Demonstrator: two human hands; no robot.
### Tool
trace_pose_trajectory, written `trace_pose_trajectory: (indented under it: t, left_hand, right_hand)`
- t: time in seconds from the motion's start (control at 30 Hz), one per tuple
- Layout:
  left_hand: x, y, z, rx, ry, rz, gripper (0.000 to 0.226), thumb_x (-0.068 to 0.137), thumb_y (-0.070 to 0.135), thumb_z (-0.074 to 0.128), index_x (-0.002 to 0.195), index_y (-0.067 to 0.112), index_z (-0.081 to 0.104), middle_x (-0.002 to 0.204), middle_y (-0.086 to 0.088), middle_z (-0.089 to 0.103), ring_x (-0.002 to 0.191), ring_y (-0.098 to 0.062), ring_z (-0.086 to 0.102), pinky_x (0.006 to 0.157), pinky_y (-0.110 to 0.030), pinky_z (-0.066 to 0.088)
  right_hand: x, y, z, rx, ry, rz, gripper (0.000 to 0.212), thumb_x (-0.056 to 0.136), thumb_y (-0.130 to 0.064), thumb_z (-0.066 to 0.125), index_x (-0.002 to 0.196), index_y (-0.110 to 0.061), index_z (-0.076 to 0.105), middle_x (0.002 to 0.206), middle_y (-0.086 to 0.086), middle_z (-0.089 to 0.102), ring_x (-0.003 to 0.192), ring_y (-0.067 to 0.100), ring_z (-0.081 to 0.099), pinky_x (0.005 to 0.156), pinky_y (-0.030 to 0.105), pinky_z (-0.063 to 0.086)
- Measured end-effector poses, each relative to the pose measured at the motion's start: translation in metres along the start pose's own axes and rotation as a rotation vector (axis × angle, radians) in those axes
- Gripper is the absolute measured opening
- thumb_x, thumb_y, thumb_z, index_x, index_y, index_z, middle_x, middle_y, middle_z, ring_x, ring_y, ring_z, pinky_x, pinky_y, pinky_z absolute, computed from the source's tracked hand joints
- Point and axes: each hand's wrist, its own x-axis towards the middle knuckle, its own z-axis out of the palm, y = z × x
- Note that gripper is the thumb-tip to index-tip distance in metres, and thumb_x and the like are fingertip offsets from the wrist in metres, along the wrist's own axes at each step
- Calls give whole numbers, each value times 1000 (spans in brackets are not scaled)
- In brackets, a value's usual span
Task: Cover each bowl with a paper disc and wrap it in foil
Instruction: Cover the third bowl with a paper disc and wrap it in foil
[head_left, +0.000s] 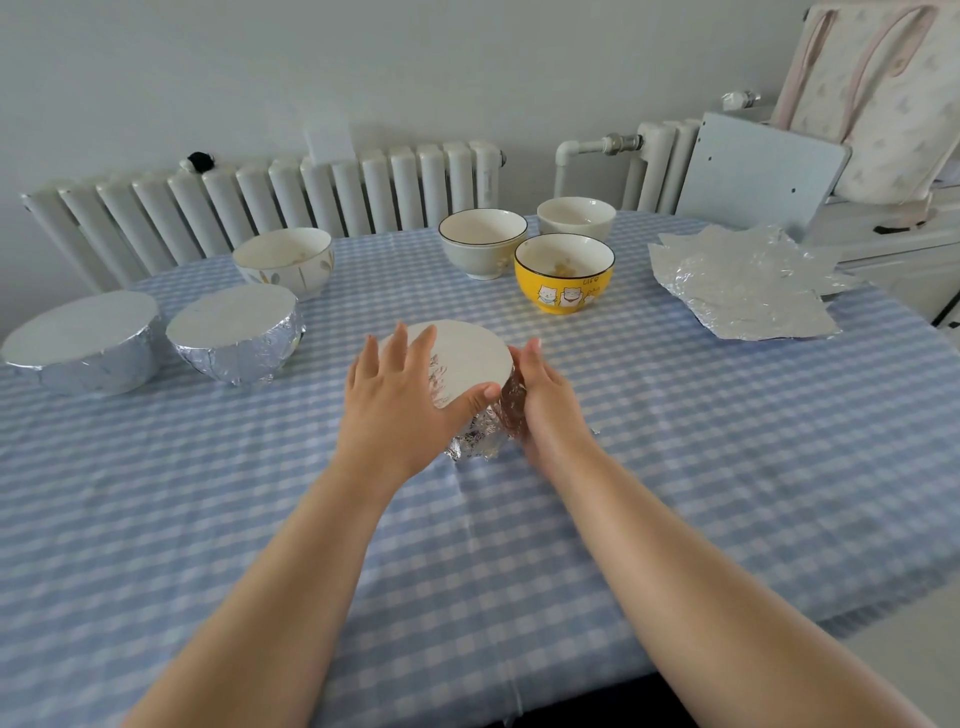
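Note:
At the table's middle stands a bowl with a white paper disc (470, 358) on top and crinkled foil (480, 436) up its sides. My left hand (402, 405) lies flat on the disc, fingers spread, thumb on the near rim. My right hand (540, 405) presses the foil against the bowl's right side with straight fingers. Two foil-wrapped bowls (236, 338) (83, 343) stand at the left. Uncovered are a yellow cat bowl (563, 275), a grey bowl (483, 241), a white bowl (576, 218) and a leaf-patterned bowl (285, 260).
Several loose foil sheets (743, 280) lie at the right of the blue checked tablecloth (727, 441). White radiators (260, 202) run behind the table. A grey panel (758, 176) and a fabric bag (878, 93) stand at the back right.

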Motion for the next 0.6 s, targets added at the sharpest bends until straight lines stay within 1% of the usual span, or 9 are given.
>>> trace_pose_trajectory:
  t: [0.1,0.17,0.23,0.3,0.4,0.47,0.53,0.6]
  left_hand:
    - [0,-4,2,13,25,13,122,58,97,13,155,24,18,164,-6,16,151,-34,4,121,-47,7]
    - [-1,-5,4,-7,33,14,123,56,97,12,155,25,18,164,-5,17,151,-32,3,121,-46,7]
    - [-2,-7,4,-30,46,6,128,52,101,8,155,25,18,164,-4,18,152,-31,3,121,-44,6]
    - [-3,-8,6,-49,70,1,131,51,103,6,155,25,19,163,-3,20,151,-31,4,120,-43,7]
    - [-3,-10,7,-84,104,-16,130,51,102,10,154,24,22,162,-2,24,151,-30,6,121,-42,9]
    - [-3,-12,9,-99,128,-22,134,49,104,7,153,24,25,161,-1,27,151,-30,9,121,-41,9]
    - [-3,-13,10,-117,138,-31,132,49,104,9,153,24,27,160,0,28,150,-29,10,121,-40,10]
    - [-3,-14,10,-133,150,-39,131,50,103,10,152,24,28,160,-1,28,150,-29,11,121,-40,10]
  right_hand:
    - [-4,2,-1,127,-11,67,48,104,-47,35,109,-13,70,99,8,76,92,20,73,80,35,58]
    - [-6,2,-3,177,-23,72,47,103,-44,39,112,-8,69,102,11,75,94,22,73,79,35,58]
    - [-5,4,-2,205,-12,63,43,102,-39,47,114,-4,67,106,15,74,94,25,73,79,36,59]
    - [-5,6,3,222,19,66,36,98,-36,57,108,-2,66,101,15,74,86,25,73,74,36,60]
    - [-4,7,10,244,63,87,28,92,-36,67,91,-8,62,85,10,73,73,23,70,70,37,58]
    - [-3,8,12,265,81,91,27,90,-35,69,85,-10,59,78,8,71,69,23,67,70,38,57]
    - [-2,8,13,267,99,93,26,90,-33,70,83,-11,59,75,8,70,66,22,66,71,40,57]
    - [-1,8,15,257,115,86,25,91,-30,70,81,-11,58,71,6,69,61,20,64,67,38,56]
